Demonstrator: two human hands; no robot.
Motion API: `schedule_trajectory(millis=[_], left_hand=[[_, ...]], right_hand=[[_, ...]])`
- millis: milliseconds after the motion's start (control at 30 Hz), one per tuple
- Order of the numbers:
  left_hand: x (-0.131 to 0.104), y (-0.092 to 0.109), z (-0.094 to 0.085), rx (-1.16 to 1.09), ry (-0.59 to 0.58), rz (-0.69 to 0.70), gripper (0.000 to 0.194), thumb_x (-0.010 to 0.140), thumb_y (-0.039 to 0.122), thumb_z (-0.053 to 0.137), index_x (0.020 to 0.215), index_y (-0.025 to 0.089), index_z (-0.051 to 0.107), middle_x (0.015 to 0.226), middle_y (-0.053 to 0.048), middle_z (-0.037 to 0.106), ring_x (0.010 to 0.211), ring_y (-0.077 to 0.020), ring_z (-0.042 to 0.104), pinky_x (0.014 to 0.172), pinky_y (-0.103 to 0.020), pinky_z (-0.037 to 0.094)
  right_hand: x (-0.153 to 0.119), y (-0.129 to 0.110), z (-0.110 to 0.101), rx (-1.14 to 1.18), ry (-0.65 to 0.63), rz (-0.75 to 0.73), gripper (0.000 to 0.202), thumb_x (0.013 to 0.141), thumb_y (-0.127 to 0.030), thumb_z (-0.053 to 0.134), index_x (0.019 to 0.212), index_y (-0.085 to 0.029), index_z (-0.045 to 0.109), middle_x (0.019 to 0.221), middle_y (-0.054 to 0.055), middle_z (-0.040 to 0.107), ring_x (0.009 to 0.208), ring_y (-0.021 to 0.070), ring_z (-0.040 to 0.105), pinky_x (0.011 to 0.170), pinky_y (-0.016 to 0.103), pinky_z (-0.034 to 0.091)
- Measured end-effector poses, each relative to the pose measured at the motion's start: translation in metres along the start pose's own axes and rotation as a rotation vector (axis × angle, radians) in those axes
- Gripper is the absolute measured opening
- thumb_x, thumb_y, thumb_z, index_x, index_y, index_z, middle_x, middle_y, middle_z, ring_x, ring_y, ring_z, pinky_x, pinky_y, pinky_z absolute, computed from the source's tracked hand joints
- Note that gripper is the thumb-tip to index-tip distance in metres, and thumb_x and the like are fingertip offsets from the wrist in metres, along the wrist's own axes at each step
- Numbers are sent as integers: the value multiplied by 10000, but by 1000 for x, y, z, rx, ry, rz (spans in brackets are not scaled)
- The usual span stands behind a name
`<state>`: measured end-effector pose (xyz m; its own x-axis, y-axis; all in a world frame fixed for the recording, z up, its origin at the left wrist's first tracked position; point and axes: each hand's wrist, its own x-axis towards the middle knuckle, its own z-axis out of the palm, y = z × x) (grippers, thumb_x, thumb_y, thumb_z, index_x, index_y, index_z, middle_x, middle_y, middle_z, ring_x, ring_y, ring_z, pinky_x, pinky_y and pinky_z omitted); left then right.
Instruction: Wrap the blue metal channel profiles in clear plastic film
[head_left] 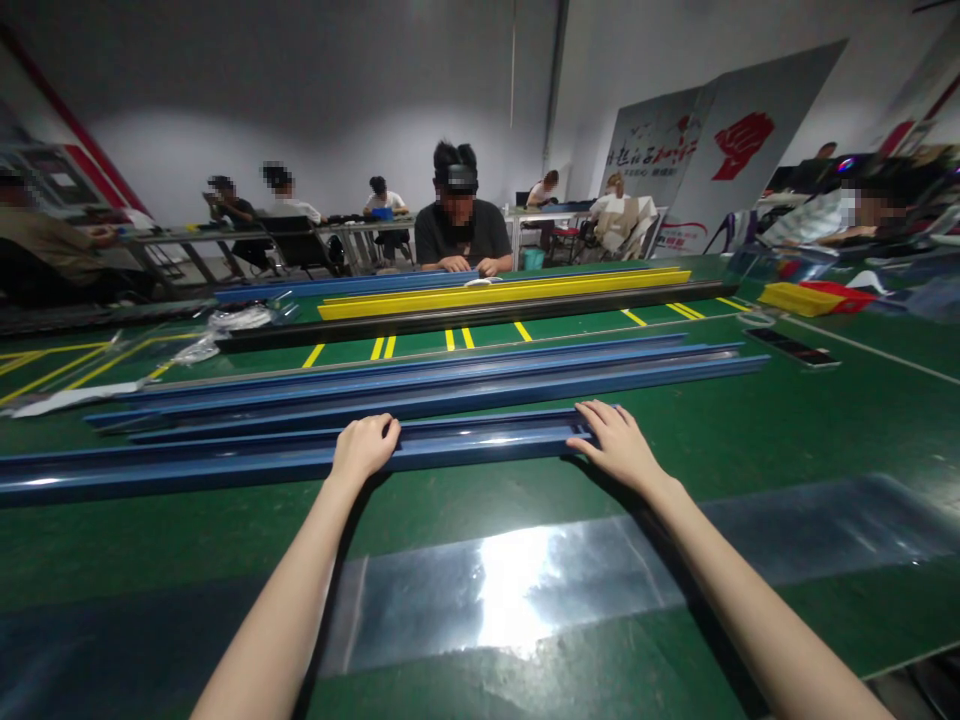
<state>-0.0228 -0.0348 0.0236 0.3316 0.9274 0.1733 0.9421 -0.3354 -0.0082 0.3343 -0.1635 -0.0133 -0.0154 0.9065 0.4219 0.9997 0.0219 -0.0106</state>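
Observation:
A long blue channel strip (480, 440) lies across the green table, running out of view on the left. My left hand (366, 445) is closed around it near the middle of the view, fingers curled over its far side. At the strip's right end rests my right hand (616, 440), its fingers stretched over the end and the thumb apart on the near side. Just beyond lie several more blue channel strips (450, 385), side by side. Nearer to me, a clear plastic sheet (420, 590) lies flat beneath my forearms and reflects a bright light.
Farther back are a yellow strip (510, 292) and a black strip (480, 318). A phone (791, 346) lies at right, near yellow and red trays (802, 298). Crumpled clear plastic (240, 318) sits at left. A person (461, 225) works across the table; others sit behind.

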Motion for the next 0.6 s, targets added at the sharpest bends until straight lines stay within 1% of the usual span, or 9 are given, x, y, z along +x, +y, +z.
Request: schedule_trajectory(millis=[67,133,233,300,433,533,600], left_hand=[[0,-2,2,3,9,75,387,870,305,250,888,187,617,937,-80,671,872,-221,607,758,-306,412],[-1,-4,3,10,20,131,384,872,295,250,898,175,614,906,-88,667,873,-220,599,781,-316,402],[-2,-3,4,13,51,143,371,870,294,263,909,180,614,918,-87,660,893,-220,584,798,-330,388],[-3,1,5,5,75,138,359,869,298,277,928,190,614,956,-80,655,919,-216,571,812,-335,377],[-2,16,6,-33,99,181,350,874,322,302,978,191,609,1023,-79,642,954,-217,558,828,-344,363],[1,35,7,-53,103,233,358,882,342,309,1012,181,601,1023,-83,638,962,-217,555,838,-342,355],[4,49,7,-73,108,270,356,885,345,311,1026,184,596,1037,-81,632,974,-220,548,835,-345,354]], right_hand=[[0,5,2,-11,-2,-22,574,821,-545,377,1240,-163,474,1211,124,528,1128,258,446,975,442,280],[2,5,3,-7,5,-30,570,814,-539,400,1232,-160,484,1203,129,529,1119,268,446,944,433,319],[6,1,5,33,5,-49,563,809,-521,424,1242,-164,474,1195,140,523,1112,275,445,899,423,367],[10,-2,6,58,-3,-66,560,808,-511,434,1245,-163,470,1184,147,520,1106,276,447,894,424,378],[16,-12,11,80,-4,-68,571,806,-512,441,1242,-143,470,1188,160,511,1122,284,430,902,433,381],[19,-20,15,83,4,-63,583,805,-512,445,1237,-121,474,1193,170,508,1136,293,415,908,437,380],[20,-23,18,84,10,-62,581,805,-511,446,1242,-129,471,1195,170,508,1139,298,412,907,449,380]])
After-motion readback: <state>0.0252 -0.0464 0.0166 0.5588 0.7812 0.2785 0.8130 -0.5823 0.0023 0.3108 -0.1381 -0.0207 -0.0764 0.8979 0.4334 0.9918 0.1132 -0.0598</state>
